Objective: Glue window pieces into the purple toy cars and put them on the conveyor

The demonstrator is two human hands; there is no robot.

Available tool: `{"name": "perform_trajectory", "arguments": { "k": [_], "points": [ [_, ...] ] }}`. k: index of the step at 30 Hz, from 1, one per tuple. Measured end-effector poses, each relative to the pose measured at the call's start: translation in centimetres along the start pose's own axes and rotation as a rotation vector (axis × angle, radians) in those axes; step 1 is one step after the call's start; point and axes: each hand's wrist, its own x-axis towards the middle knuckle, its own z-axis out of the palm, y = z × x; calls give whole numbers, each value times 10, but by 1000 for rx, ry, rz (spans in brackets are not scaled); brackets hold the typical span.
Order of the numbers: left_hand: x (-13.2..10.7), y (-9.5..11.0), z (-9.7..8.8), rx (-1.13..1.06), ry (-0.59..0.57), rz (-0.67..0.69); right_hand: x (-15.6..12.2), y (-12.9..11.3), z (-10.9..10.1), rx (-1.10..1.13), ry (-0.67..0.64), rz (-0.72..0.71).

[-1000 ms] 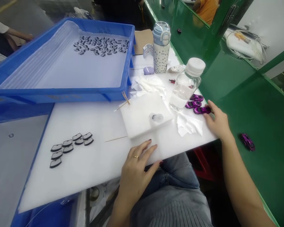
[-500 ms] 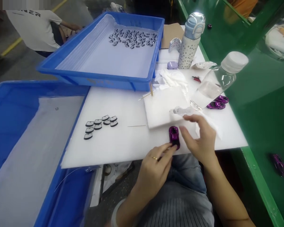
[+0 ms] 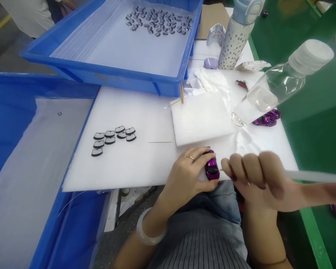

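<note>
My left hand grips a shiny purple toy car at the table's front edge, its fingers over the far end and thumb at the near end. In my right hand is a translucent, syringe-like tube, its long end sticking out to the right and blurred. The fingers curl around it, while its thin tip points at the car's right side; I cannot tell whether they touch. Several black-rimmed curved window pieces lie in rows on the white table, left of my hands.
A blue tray with several small dark parts stands at the back. A white foam pad, a tilted clear bottle, a dotted flask and more purple cars lie beyond my hands. Another blue bin is left.
My right hand has taken the syringe-like tube from the foam pad and brought it beside the car. My left hand now spans the car lengthwise. The view has shifted closer.
</note>
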Motion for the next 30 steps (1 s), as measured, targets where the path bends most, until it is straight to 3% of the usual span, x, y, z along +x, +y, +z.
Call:
{"name": "perform_trajectory", "arguments": {
  "k": [6, 12, 22, 30],
  "points": [
    [3, 0, 3, -46, 62, -71, -2, 28, -4, 412, 50, 44],
    [3, 0, 2, -63, 77, -81, -5, 34, -9, 552, 40, 110],
    [3, 0, 2, -66, 80, -81, -8, 31, -1, 459, 142, 105],
    [4, 0, 1, -57, 81, -82, -5, 25, 2, 261, 69, 81]
  ]
}}
